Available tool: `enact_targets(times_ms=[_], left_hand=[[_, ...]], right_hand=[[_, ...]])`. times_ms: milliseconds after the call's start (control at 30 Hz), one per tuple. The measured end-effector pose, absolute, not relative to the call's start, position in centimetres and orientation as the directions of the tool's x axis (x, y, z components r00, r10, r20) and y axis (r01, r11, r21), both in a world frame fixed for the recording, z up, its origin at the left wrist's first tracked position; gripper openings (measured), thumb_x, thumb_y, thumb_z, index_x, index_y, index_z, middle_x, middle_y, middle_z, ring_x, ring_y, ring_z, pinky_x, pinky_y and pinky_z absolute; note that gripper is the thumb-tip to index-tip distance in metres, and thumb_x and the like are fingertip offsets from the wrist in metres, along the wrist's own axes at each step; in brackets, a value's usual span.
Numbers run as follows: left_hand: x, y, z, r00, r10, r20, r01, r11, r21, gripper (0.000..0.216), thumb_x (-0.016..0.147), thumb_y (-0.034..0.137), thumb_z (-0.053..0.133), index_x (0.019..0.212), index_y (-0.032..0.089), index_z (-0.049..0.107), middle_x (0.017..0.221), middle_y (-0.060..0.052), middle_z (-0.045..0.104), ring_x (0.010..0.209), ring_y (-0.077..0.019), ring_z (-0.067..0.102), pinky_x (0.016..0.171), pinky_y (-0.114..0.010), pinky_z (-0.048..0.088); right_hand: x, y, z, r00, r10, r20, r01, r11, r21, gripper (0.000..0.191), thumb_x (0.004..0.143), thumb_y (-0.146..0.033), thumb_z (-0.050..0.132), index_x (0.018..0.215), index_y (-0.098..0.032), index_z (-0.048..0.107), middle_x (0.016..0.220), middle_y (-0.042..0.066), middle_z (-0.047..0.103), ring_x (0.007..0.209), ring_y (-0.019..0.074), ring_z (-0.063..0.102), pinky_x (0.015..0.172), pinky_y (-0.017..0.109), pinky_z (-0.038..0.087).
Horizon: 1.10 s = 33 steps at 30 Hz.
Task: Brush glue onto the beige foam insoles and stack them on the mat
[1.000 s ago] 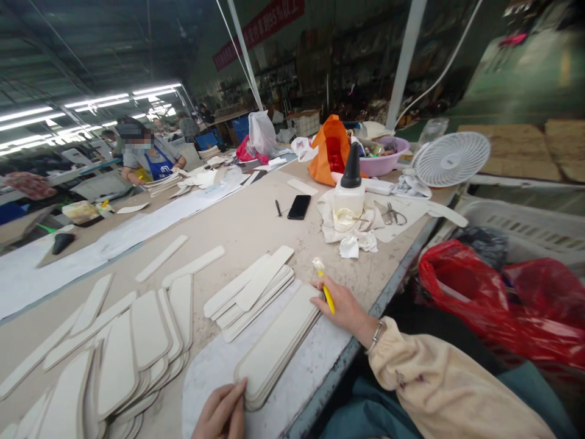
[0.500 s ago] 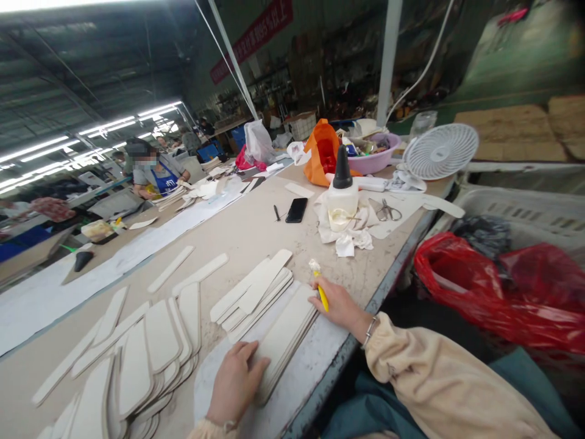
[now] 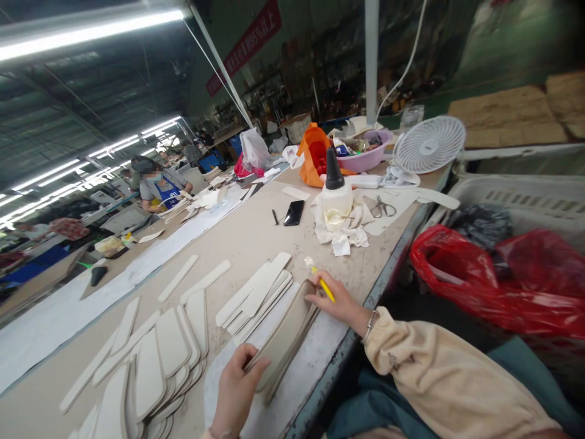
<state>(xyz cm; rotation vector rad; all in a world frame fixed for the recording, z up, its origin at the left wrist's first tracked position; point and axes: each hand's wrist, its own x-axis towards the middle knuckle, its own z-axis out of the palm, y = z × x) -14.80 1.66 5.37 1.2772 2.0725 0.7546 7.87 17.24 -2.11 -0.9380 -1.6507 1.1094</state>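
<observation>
My left hand (image 3: 240, 387) grips the near end of a long, pale, round-ended strip (image 3: 278, 341), thumb on one side and fingers on the other. The strip is tipped up on its long edge, over a stack of similar strips (image 3: 292, 360). At its far end, the fingers of my right hand (image 3: 336, 299) touch it while also holding a slim yellow-handled tool (image 3: 326, 290), perhaps a glue brush. Its tip carries a whitish blob. Just left lies another stack of pale strips (image 3: 256, 292), and a larger fanned pile (image 3: 159, 360) spreads farther left.
Ahead stand a white bottle with a black nozzle (image 3: 336, 195) on crumpled cloth, a phone (image 3: 294, 213), scissors (image 3: 382, 208), an orange bag (image 3: 312, 155), a purple basin (image 3: 365, 153) and a fan (image 3: 429, 145). A red plastic bag (image 3: 493, 292) lies beyond the table edge (image 3: 365, 311). A co-worker (image 3: 162, 186) sits far left.
My left hand has taken hold of the top strip's near end, and the strip, flat before, is now tilted up on edge. My right hand stays at the far end with the yellow tool.
</observation>
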Motion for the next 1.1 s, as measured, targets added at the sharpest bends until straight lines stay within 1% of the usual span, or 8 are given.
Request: enact_targets(times_ms=[100, 200, 300, 400, 500, 567, 800, 1100], left_hand=[[-13.4, 0.9, 6.0, -0.406, 0.862, -0.303, 0.267, 0.429, 0.863, 0.029, 0.069, 0.041, 0.07, 0.079, 0.019, 0.054, 0.072, 0.004, 0.064, 0.067, -0.0144, 0.058, 0.061, -0.024, 0.044], [-11.3, -0.2, 5.5, -0.387, 0.822, -0.418, -0.059, 0.431, 0.9, 0.038, 0.065, 0.04, 0.075, 0.091, 0.016, 0.061, 0.079, -0.001, 0.069, 0.071, -0.018, 0.064, 0.064, -0.028, 0.048], [-9.1, -1.3, 4.2, -0.247, 0.785, -0.568, -0.36, 0.47, 0.806, 0.045, 0.064, 0.036, 0.078, 0.101, 0.013, 0.065, 0.083, -0.008, 0.072, 0.08, -0.0242, 0.068, 0.072, -0.034, 0.052], [-7.4, -2.2, 3.2, 0.009, 0.733, -0.68, -0.536, 0.578, 0.616, 0.045, 0.069, 0.036, 0.075, 0.106, 0.011, 0.066, 0.096, -0.015, 0.073, 0.091, -0.0307, 0.069, 0.076, -0.04, 0.054], [-6.1, -2.8, 3.0, 0.269, 0.686, -0.677, -0.597, 0.67, 0.442, 0.053, 0.073, 0.046, 0.069, 0.111, 0.009, 0.064, 0.117, -0.018, 0.066, 0.105, -0.0359, 0.064, 0.077, -0.042, 0.056], [-5.4, -3.1, 3.1, 0.346, 0.674, -0.652, -0.597, 0.694, 0.402, 0.059, 0.076, 0.051, 0.064, 0.115, 0.006, 0.062, 0.122, -0.021, 0.063, 0.107, -0.0364, 0.062, 0.076, -0.04, 0.057], [-3.9, -3.5, 3.0, 0.112, 0.753, -0.648, -0.481, 0.612, 0.628, 0.053, 0.072, 0.028, 0.075, 0.119, 0.01, 0.058, 0.117, -0.021, 0.065, 0.097, -0.0317, 0.068, 0.068, -0.031, 0.058], [-3.8, -4.0, 0.6, 0.03, 0.735, -0.678, -0.508, 0.595, 0.623, 0.051, 0.064, 0.029, 0.082, 0.107, 0.009, 0.064, 0.106, -0.019, 0.07, 0.089, -0.0304, 0.07, 0.064, -0.03, 0.059]], right_hand=[[7.9, 17.2, -0.7, -0.239, 0.943, 0.231, -0.159, 0.197, -0.968, 0.035, 0.073, -0.034, 0.07, 0.087, -0.024, 0.04, 0.082, -0.004, 0.053, 0.068, 0.0117, 0.051, 0.061, 0.024, 0.041], [7.9, 17.4, 0.5, -0.249, 0.947, 0.204, -0.367, 0.102, -0.924, 0.043, 0.07, -0.033, 0.073, 0.085, -0.025, 0.034, 0.073, -0.007, 0.048, 0.061, 0.0099, 0.046, 0.057, 0.022, 0.039], [8.1, 17.8, 1.3, -0.256, 0.95, 0.178, -0.418, 0.057, -0.907, 0.044, 0.068, -0.033, 0.074, 0.084, -0.025, 0.033, 0.066, -0.01, 0.041, 0.057, 0.0087, 0.042, 0.054, 0.02, 0.035], [8.7, 18.0, 1.9, -0.23, 0.962, 0.144, -0.347, 0.057, -0.936, 0.045, 0.065, -0.036, 0.075, 0.083, -0.024, 0.035, 0.064, -0.01, 0.038, 0.054, 0.0078, 0.037, 0.052, 0.02, 0.032], [9.3, 18.0, 2.5, -0.202, 0.97, 0.133, -0.272, 0.075, -0.959, 0.045, 0.063, -0.036, 0.076, 0.082, -0.023, 0.037, 0.063, -0.01, 0.037, 0.054, 0.0073, 0.035, 0.052, 0.02, 0.03], [9.6, 18.2, 2.5, -0.192, 0.971, 0.143, -0.244, 0.094, -0.965, 0.044, 0.063, -0.034, 0.076, 0.081, -0.023, 0.038, 0.062, -0.01, 0.036, 0.055, 0.0073, 0.034, 0.053, 0.02, 0.029], [10.0, 18.4, 1.7, -0.178, 0.957, 0.229, -0.176, 0.198, -0.964, 0.038, 0.067, -0.035, 0.073, 0.085, -0.023, 0.041, 0.068, -0.008, 0.04, 0.059, 0.0085, 0.04, 0.059, 0.021, 0.033], [10.1, 18.1, 2.5, -0.196, 0.961, 0.195, -0.172, 0.162, -0.972, 0.035, 0.068, -0.032, 0.072, 0.084, -0.023, 0.042, 0.065, -0.009, 0.04, 0.058, 0.0093, 0.039, 0.057, 0.022, 0.033]])
